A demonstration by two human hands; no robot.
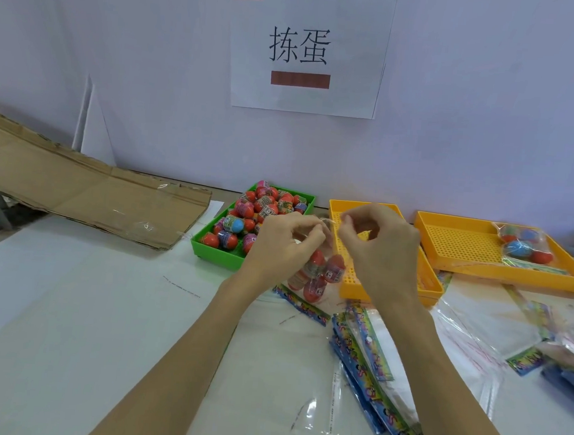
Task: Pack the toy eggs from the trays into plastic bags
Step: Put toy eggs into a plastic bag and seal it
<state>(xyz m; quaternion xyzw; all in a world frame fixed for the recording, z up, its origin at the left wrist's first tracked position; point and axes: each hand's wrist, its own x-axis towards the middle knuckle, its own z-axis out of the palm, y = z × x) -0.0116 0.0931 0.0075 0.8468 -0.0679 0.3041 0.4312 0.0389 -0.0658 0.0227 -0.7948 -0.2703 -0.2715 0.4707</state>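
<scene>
- White paper covering is seen over the table [66,303], which is backed by a pale wall where a paper sign [309,47] with two printed characters is taped
- Flattened cardboard [85,191] is laid against the wall at the far left
- A clear plastic bag [318,278] holding several red toy eggs is held up between the two hands, above the table and in front of the trays
- The bag's top edge is pinched by the left hand [287,241], thumb and fingers curled onto it
- The same edge is pinched by the right hand [379,245] just beside the left, fingertips nearly touching
- A green tray [214,249] heaped with loose toy eggs [262,208] is placed just behind the left hand
- A yellow tray [428,280] with a perforated floor is partly hidden behind the right hand
- A second yellow tray [465,245] is set to the right, and a filled bag of eggs [523,246] is resting in it
- Empty bags with colourful printed headers [370,368] are stacked on the table below the right forearm, with more spread at the right edge
</scene>
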